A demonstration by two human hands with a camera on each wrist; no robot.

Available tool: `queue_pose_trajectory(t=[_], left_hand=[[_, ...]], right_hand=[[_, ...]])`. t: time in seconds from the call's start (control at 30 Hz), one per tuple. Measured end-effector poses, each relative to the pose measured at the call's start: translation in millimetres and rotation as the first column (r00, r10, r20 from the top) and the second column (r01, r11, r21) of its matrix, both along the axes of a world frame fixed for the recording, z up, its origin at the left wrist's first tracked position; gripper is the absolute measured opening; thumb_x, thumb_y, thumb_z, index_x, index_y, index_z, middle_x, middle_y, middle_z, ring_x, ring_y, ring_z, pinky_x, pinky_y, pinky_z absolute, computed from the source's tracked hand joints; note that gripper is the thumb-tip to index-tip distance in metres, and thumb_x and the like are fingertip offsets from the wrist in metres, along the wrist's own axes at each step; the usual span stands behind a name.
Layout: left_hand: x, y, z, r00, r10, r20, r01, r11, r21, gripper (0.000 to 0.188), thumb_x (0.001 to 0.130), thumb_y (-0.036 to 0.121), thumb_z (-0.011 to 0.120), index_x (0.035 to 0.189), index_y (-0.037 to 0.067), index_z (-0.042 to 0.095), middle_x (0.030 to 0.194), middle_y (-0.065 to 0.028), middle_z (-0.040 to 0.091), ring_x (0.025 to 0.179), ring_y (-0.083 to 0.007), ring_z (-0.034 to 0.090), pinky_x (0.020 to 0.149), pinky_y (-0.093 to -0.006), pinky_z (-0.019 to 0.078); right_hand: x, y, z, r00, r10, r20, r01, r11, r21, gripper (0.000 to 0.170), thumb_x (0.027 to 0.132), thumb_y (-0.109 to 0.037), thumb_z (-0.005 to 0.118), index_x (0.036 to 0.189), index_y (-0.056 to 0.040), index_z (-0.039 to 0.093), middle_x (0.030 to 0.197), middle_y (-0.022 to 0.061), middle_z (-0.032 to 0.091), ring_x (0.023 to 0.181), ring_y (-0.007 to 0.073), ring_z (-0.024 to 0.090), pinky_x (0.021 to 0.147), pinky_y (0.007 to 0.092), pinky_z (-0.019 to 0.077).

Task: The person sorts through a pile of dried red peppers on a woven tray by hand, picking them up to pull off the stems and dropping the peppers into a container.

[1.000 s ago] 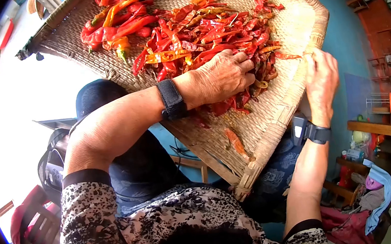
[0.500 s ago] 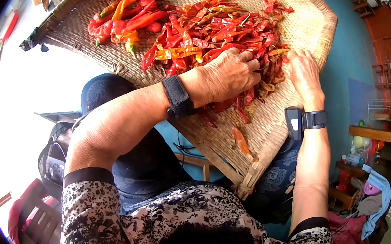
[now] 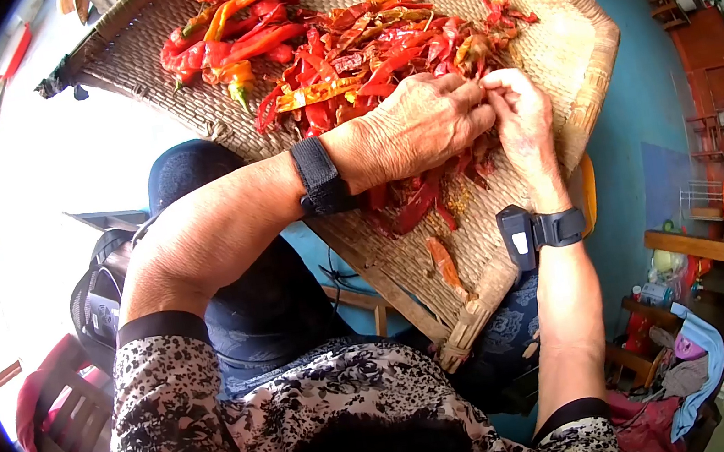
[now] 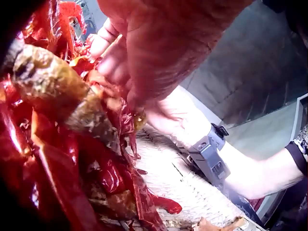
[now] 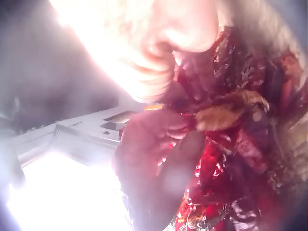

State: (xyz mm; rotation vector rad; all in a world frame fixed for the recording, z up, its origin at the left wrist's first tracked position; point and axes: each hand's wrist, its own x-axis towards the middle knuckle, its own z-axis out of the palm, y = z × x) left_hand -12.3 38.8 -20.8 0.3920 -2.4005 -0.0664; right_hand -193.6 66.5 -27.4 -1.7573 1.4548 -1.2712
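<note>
The woven tray [image 3: 574,20] spans the top of the head frame; peppers [image 3: 392,46] heap at its middle, glossy red, shrivelled, plumper and greener toward upper left. Right of centre, the left hand [image 3: 426,124] curls its fingers round some; the right hand [image 3: 524,115] pinches peppers alongside, exactly which hidden.

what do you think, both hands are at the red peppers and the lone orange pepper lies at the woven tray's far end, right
No: in the head view, the lone orange pepper lies near the woven tray corner nearest the person. Left hand and right hand are at the red peppers.
</note>
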Motion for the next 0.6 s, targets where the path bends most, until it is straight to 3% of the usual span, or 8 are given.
queue_pose_trajectory(t=[0.1, 0.23, 0.33, 0.4, 0.47, 0.53, 0.57, 0.6], left_hand=[[7, -2, 10, 0.999, 0.031, 0.009, -0.031, 0.999, 0.008, 0.022, 0.077, 0.017, 0.061, 0.095, 0.006, 0.054, 0.086, -0.0077, 0.055, 0.082, -0.0253, 0.060, 0.069, -0.0362, 0.0506], [9, -1, -1, 0.980, 0.096, 0.176, -0.095, 0.995, -0.017, 0.022, 0.076, 0.017, 0.062, 0.095, 0.006, 0.056, 0.087, -0.0076, 0.056, 0.083, -0.0250, 0.060, 0.069, -0.0350, 0.0513], [12, -1, -7, 0.951, 0.122, 0.285, -0.119, 0.993, -0.027, 0.018, 0.076, 0.017, 0.062, 0.090, 0.006, 0.059, 0.087, -0.0070, 0.058, 0.085, -0.0232, 0.060, 0.071, -0.0338, 0.0519], [12, -2, -6, 0.940, 0.057, 0.336, -0.066, 0.998, 0.016, 0.015, 0.076, 0.017, 0.062, 0.085, 0.005, 0.060, 0.086, -0.0071, 0.058, 0.086, -0.0229, 0.060, 0.073, -0.0338, 0.0516], [11, -1, -4, 0.941, 0.071, 0.330, -0.082, 0.996, 0.019, 0.015, 0.076, 0.017, 0.062, 0.085, 0.006, 0.060, 0.087, -0.0071, 0.059, 0.086, -0.0227, 0.060, 0.073, -0.0334, 0.0515], [10, -1, -4, 0.945, 0.076, 0.319, -0.082, 0.997, 0.005, 0.014, 0.076, 0.017, 0.062, 0.084, 0.005, 0.060, 0.086, -0.0069, 0.059, 0.085, -0.0226, 0.061, 0.071, -0.0334, 0.0519], [10, 0, -4, 0.945, 0.074, 0.319, -0.080, 0.997, 0.005, 0.014, 0.076, 0.017, 0.062, 0.084, 0.005, 0.060, 0.086, -0.0069, 0.059, 0.085, -0.0226, 0.061, 0.071, -0.0334, 0.0519], [8, 0, -4, 0.938, 0.072, 0.338, -0.077, 0.997, 0.002, 0.014, 0.077, 0.017, 0.062, 0.085, 0.005, 0.060, 0.085, -0.0070, 0.059, 0.084, -0.0224, 0.061, 0.070, -0.0336, 0.0520]], right_hand=[[7, 8, 23, 0.992, 0.053, 0.114, -0.056, 0.998, 0.027, 0.011, 0.089, 0.003, 0.058, 0.100, -0.0014, 0.059, 0.083, 0.0008, 0.062, 0.073, 0.0043, 0.057, 0.065, 0.0200, 0.0480], [-4, 11, 37, 0.998, 0.052, 0.042, -0.054, 0.998, 0.042, 0.013, 0.090, 0.000, 0.057, 0.103, -0.0009, 0.061, 0.089, 0.0038, 0.065, 0.077, 0.0074, 0.060, 0.070, 0.0212, 0.0499], [-30, 17, 46, 0.981, -0.178, -0.078, 0.172, 0.982, -0.074, 0.015, 0.090, -0.005, 0.060, 0.104, -0.0012, 0.062, 0.091, 0.0058, 0.067, 0.081, 0.0105, 0.062, 0.074, 0.0226, 0.0504], [-59, 21, 48, 0.895, -0.406, -0.182, 0.369, 0.906, -0.206, 0.015, 0.090, -0.006, 0.061, 0.104, -0.0008, 0.062, 0.092, 0.0059, 0.067, 0.082, 0.0109, 0.062, 0.074, 0.0232, 0.0505], [-80, 32, 59, 0.826, -0.542, -0.154, 0.494, 0.828, -0.267, 0.014, 0.090, -0.006, 0.061, 0.102, 0.0004, 0.063, 0.092, 0.0067, 0.068, 0.081, 0.0111, 0.062, 0.074, 0.0236, 0.0506], [-103, 40, 63, 0.764, -0.637, -0.102, 0.583, 0.749, -0.316, 0.012, 0.090, -0.005, 0.059, 0.100, 0.0018, 0.063, 0.093, 0.0090, 0.070, 0.081, 0.0118, 0.064, 0.075, 0.0242, 0.0508], [-114, 45, 64, 0.723, -0.666, -0.183, 0.572, 0.726, -0.381, 0.010, 0.091, -0.003, 0.057, 0.097, 0.0024, 0.063, 0.095, 0.0113, 0.071, 0.084, 0.0121, 0.065, 0.073, 0.0230, 0.0504], [-118, 49, 66, 0.633, -0.719, -0.286, 0.601, 0.690, -0.403, 0.010, 0.089, -0.004, 0.058, 0.097, 0.0001, 0.063, 0.093, 0.0115, 0.070, 0.081, 0.0189, 0.067, 0.070, 0.0291, 0.0516]])
